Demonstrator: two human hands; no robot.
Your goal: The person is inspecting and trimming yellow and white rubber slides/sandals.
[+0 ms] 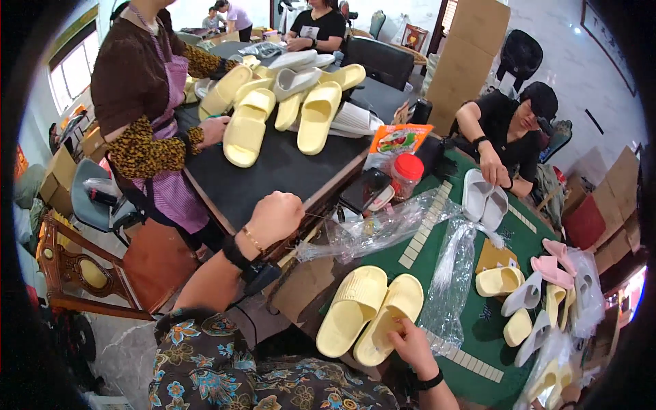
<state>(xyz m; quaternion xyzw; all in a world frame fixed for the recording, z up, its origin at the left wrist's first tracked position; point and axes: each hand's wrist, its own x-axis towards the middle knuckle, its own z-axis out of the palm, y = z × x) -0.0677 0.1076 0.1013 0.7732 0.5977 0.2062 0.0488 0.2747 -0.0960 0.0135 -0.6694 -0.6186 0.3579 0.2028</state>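
Observation:
A pair of pale yellow slippers [350,316] lies side by side in front of me, at the near edge of the green table. My right hand [415,350] has its fingers closed at the inner sole and rim of the right-hand slipper [399,299]. Raised to the left of the pair, my left hand [275,217] is closed in a pinch. A faint thin thread [316,216] runs from its fingertips to the right; its far end is lost against clear plastic bags [383,222]. Another clear bag [447,287] with white strands lies right of the slippers.
Yellow slippers [247,130] and grey ones crowd the dark table [219,188], where a person in a purple apron stands. Across the green table [437,225], another person handles grey slippers [484,199]. A red-lidded jar [406,176] stands between. Pink slippers [553,270] lie right.

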